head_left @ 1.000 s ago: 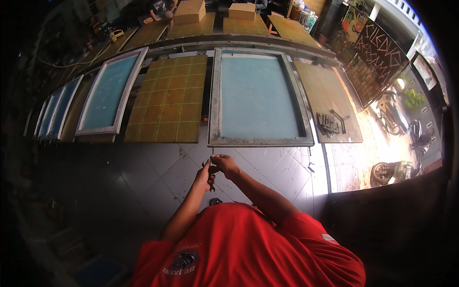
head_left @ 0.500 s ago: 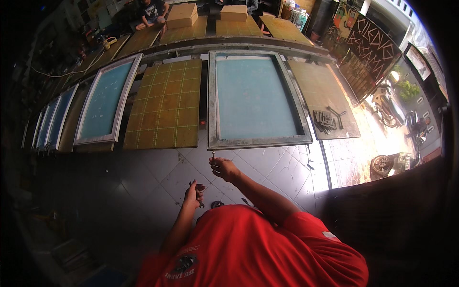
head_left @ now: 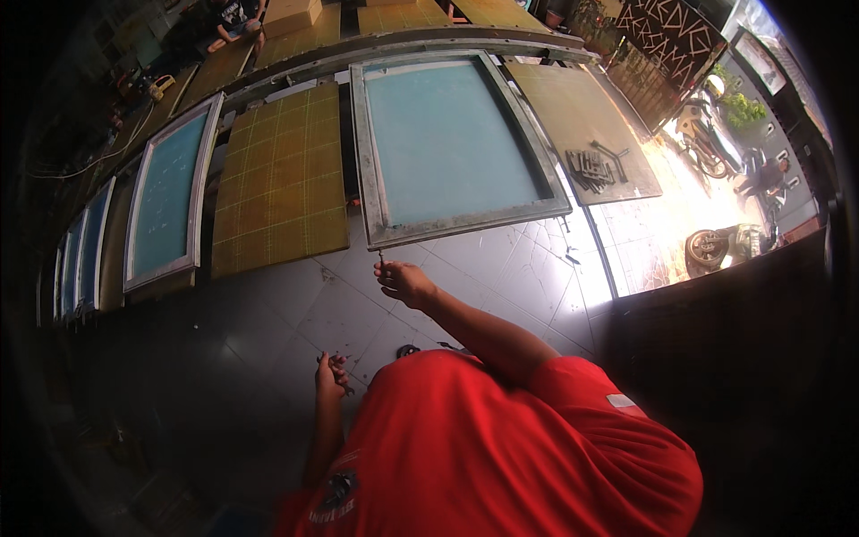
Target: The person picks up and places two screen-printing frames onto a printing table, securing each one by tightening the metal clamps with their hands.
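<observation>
My right hand (head_left: 403, 283) has its fingers closed on a small bolt (head_left: 381, 259) at the lower left corner of a grey metal screen frame (head_left: 461, 218), which surrounds a pale blue mesh (head_left: 448, 143). My left hand (head_left: 330, 376) is lower and to the left, away from the frame, closed around what looks like a dark open-end wrench (head_left: 348, 391). My fingers hide part of both items. A second small fitting (head_left: 566, 225) hangs at the frame's lower right corner.
A gridded wooden board (head_left: 277, 179) and more framed screens (head_left: 168, 186) line the left. A board (head_left: 546, 98) with dark metal tools (head_left: 595, 168) lies right. Behind are cardboard boxes (head_left: 291, 15) and another person (head_left: 231, 27). A motorbike (head_left: 707, 248) stands on the sunlit right.
My left hand has separated from my right hand and dropped down and left with the wrench. My right hand remains at the bolt. The camera's view has shifted, tilting the scene slightly.
</observation>
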A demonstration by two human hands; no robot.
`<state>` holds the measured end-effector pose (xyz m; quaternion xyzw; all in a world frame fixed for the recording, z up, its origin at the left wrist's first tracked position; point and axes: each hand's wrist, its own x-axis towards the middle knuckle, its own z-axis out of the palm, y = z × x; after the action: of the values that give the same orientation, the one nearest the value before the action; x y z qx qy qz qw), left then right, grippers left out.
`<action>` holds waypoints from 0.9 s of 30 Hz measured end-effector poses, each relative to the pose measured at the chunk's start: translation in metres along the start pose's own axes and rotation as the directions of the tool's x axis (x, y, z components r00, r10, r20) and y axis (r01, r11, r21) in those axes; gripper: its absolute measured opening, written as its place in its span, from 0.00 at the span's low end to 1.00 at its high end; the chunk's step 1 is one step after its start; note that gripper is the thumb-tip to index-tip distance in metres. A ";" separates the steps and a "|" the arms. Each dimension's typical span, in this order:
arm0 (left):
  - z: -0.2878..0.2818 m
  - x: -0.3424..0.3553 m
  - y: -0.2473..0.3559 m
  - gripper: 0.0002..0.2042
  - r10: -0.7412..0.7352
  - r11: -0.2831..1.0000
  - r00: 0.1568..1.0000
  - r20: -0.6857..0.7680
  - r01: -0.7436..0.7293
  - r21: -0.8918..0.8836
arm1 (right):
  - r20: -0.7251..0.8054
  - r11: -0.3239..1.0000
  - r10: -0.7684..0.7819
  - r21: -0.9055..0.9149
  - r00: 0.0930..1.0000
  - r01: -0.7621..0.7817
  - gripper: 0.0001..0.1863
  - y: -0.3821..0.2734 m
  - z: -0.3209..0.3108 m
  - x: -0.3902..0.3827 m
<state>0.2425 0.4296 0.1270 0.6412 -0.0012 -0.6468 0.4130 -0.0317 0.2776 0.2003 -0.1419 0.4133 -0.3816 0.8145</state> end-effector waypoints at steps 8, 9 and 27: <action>-0.015 -0.002 -0.003 0.18 -0.044 0.998 0.999 -0.017 0.044 0.045 | 0.076 1.000 0.010 0.019 0.997 -0.012 0.09 -0.001 0.001 0.006; -0.016 -0.002 -0.004 0.18 -0.042 0.997 0.999 -0.029 0.044 0.057 | 0.089 0.998 0.029 0.047 0.996 -0.033 0.08 -0.001 0.002 0.005; -0.040 0.025 -0.015 0.18 0.044 0.991 0.999 0.005 -0.045 0.127 | -0.050 0.990 0.003 0.138 0.999 0.004 0.09 0.005 0.013 0.007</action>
<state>0.2715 0.4468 0.0913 0.6652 -0.0572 -0.6368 0.3856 -0.0163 0.2741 0.2017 -0.0760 0.4061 -0.4129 0.8117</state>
